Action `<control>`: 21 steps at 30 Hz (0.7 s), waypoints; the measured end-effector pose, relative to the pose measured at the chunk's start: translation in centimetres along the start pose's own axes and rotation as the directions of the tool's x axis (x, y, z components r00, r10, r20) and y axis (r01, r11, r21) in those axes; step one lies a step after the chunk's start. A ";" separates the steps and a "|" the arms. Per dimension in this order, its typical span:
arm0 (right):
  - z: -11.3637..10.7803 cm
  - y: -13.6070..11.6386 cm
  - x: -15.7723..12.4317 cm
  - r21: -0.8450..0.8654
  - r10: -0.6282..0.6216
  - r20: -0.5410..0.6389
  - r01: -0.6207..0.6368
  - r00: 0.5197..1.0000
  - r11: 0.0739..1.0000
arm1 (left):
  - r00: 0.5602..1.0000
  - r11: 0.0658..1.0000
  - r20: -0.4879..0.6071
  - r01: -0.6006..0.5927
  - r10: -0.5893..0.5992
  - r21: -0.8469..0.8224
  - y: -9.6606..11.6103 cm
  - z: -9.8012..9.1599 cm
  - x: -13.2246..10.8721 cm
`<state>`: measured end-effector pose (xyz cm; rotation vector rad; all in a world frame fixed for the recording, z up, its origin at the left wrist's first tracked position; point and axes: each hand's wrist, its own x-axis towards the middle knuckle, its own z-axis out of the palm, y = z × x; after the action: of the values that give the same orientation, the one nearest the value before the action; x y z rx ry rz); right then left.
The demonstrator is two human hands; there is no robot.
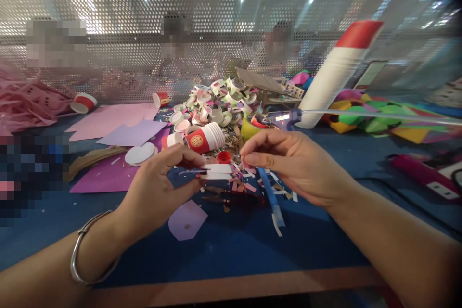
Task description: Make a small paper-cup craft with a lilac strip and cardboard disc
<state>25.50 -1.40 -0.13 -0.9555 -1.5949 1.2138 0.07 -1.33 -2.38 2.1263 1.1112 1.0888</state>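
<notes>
My left hand (164, 185), a bangle on its wrist, pinches a short white round piece (218, 171) between thumb and fingers. It looks like the cut-off end of a paper cup, with a thin purple strip at its left side. Just to the right, my right hand (288, 163) has its thumb and forefinger pressed together; whatever is between them is too small to make out. A small red cap (224, 157) shows right behind the white piece. Below lies a cut piece of lilac paper (187, 221) on the blue table. A blue stick-like tool (270, 195) lies below my right hand.
Red-and-white paper cups (205, 138) lie before a heap of cut cup pieces (216, 101) and paper scraps. A glue gun (283, 118) rests behind my right hand. A tall cup stack (332, 77) leans at right; purple paper (104, 175) lies left. Behind stands a perforated screen (126, 5).
</notes>
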 end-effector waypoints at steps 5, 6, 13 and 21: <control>1.0 0.1 0.0 0.186 -0.019 0.057 0.009 0.998 0.983 | 0.998 0.998 0.009 -0.057 0.056 0.042 0.2 0.3 0.0; 1.2 0.2 -0.1 0.215 -0.022 0.074 0.006 0.997 0.977 | 0.998 0.998 0.014 -0.059 0.058 0.036 0.2 0.3 0.0; 1.7 0.5 -0.2 0.234 -0.041 0.102 0.016 0.994 0.972 | 0.998 0.999 0.038 -0.050 0.050 -0.011 0.3 0.6 -0.1; 1.9 0.8 -0.1 0.126 -0.045 0.071 0.036 0.996 0.991 | 0.994 0.995 0.038 -0.099 0.100 -0.024 0.3 0.7 -0.2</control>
<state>23.81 -1.83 -1.21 -0.8043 -1.5682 1.3171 0.72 -1.73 -2.68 2.1966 0.9805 1.0934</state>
